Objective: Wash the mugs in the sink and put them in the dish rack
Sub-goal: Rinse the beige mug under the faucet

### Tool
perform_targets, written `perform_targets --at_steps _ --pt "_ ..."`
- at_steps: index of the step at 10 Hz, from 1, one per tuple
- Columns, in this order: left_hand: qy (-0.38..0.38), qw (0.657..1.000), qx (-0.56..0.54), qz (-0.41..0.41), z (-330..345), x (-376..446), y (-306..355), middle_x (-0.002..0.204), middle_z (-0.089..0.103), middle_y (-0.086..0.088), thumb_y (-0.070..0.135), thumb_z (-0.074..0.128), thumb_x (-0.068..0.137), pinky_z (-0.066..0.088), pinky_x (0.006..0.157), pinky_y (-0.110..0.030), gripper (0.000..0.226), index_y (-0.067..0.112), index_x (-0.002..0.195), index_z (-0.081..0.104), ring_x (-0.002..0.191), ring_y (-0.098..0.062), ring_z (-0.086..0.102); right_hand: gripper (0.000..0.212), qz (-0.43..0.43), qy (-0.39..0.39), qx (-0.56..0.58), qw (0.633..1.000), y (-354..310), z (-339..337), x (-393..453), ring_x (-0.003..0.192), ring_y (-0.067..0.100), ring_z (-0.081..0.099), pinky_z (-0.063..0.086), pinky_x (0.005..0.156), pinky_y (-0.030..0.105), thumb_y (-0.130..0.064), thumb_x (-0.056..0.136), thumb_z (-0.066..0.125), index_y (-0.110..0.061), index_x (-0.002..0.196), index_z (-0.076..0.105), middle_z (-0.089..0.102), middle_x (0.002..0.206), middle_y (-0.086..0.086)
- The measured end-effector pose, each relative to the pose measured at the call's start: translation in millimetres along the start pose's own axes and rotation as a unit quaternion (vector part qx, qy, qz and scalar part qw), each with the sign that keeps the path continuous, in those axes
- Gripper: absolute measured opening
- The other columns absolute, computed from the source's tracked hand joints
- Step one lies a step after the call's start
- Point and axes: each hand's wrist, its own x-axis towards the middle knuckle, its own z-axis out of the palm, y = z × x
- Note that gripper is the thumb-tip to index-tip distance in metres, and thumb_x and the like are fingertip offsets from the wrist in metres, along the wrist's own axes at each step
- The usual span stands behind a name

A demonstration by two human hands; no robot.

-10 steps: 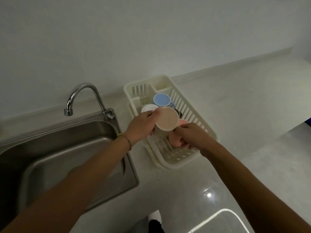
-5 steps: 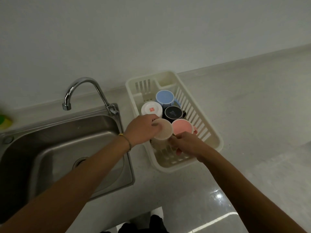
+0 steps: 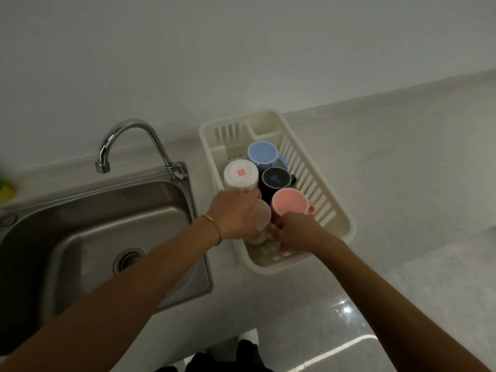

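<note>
A beige mug stands upside down in the near-left part of the cream dish rack. My left hand grips its left side and my right hand holds its right side low down, fingers curled round it. Behind it in the rack stand several upside-down mugs: white, blue, black and pink. The steel sink to the left shows no mugs in it.
A chrome faucet arches over the sink's back edge. A yellow-green sponge lies at the far left by the sink. Pale countertop stretches right of the rack up to the wall.
Both hands have lowered the beige mug from above the rack down into its near-left corner, base turned up. The view has shifted, so the sink drain now shows.
</note>
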Motion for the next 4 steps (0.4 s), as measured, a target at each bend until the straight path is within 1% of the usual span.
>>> perform_targets --at_steps 1,2,3,4 --pt "-0.003 1.0 0.029 -0.001 9.5 0.6 4.8 0.116 0.066 -0.001 0.059 0.083 0.066 0.045 0.085 -0.038 0.076 0.028 0.125 0.047 0.101 -0.025 0.064 0.024 0.006 0.051 -0.081 0.995 2.4 7.8 5.1 0.078 0.02 0.068 0.046 0.101 0.055 -0.037 0.095 0.052 -0.024 0.093 0.072 0.07 0.077 -0.004" --pt "0.007 1.0 0.025 -0.005 11.0 0.1 5.7 0.115 0.065 -0.002 0.057 0.082 0.066 0.038 0.084 -0.039 0.075 0.028 0.125 0.046 0.102 -0.026 0.062 0.023 0.001 0.093 -0.09 0.992 1.5 10.6 2.5 0.076 0.021 0.066 0.05 0.096 0.051 -0.037 0.095 0.053 -0.023 0.09 0.072 0.069 0.076 -0.002" --pt "0.01 0.999 0.04 -0.002 12.4 0.5 6.3 0.117 0.065 -0.002 0.058 0.081 0.069 0.038 0.086 -0.04 0.074 0.027 0.127 0.046 0.105 -0.026 0.063 0.022 0.006 0.133 -0.101 0.986 -1.1 15.3 -2.5 0.074 0.022 0.066 0.055 0.087 0.047 -0.033 0.097 0.056 -0.02 0.087 0.071 0.068 0.079 0.001" --pt "0.01 0.999 0.037 0.009 11.5 -0.4 6.7 0.121 0.064 -0.002 0.057 0.078 0.074 0.039 0.089 -0.041 0.072 0.027 0.131 0.045 0.11 -0.026 0.061 0.024 0.0 0.188 -0.149 0.971 -3.5 19.5 -7.1 0.067 0.023 0.064 0.055 0.088 0.046 -0.027 0.096 0.055 -0.021 0.074 0.062 0.065 0.072 0.001"
